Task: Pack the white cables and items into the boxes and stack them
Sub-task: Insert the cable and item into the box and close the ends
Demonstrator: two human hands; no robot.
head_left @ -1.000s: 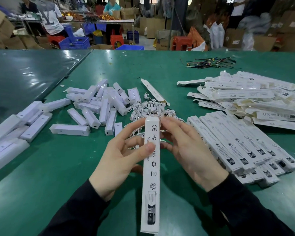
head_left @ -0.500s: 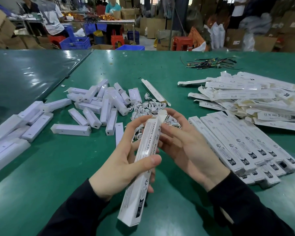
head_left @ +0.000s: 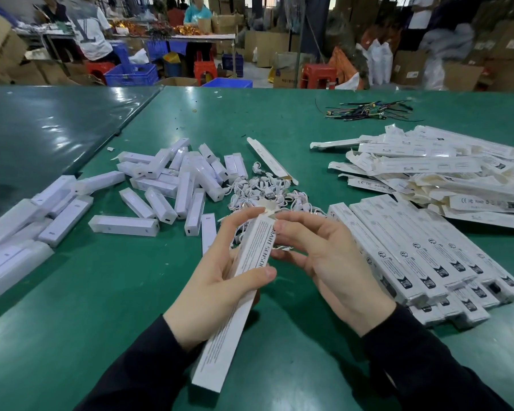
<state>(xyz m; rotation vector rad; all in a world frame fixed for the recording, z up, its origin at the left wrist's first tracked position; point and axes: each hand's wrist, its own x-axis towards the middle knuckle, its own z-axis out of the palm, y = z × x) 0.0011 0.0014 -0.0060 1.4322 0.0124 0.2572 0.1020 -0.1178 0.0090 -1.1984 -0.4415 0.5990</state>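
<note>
head view: long white box (head_left: 238,295) held tilted above green table (head_left: 101,292), left hand (head_left: 217,280) wrapped round its middle, thumb on top. right hand (head_left: 324,259) fingertips pinch flap at far end. white cables (head_left: 261,192) heaped just beyond hands. closed boxes (head_left: 422,262) stacked right. box contents hidden.

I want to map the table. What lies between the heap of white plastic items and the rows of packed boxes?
In the head view, the tangle of white cables lies between the white items and the packed boxes.
</note>
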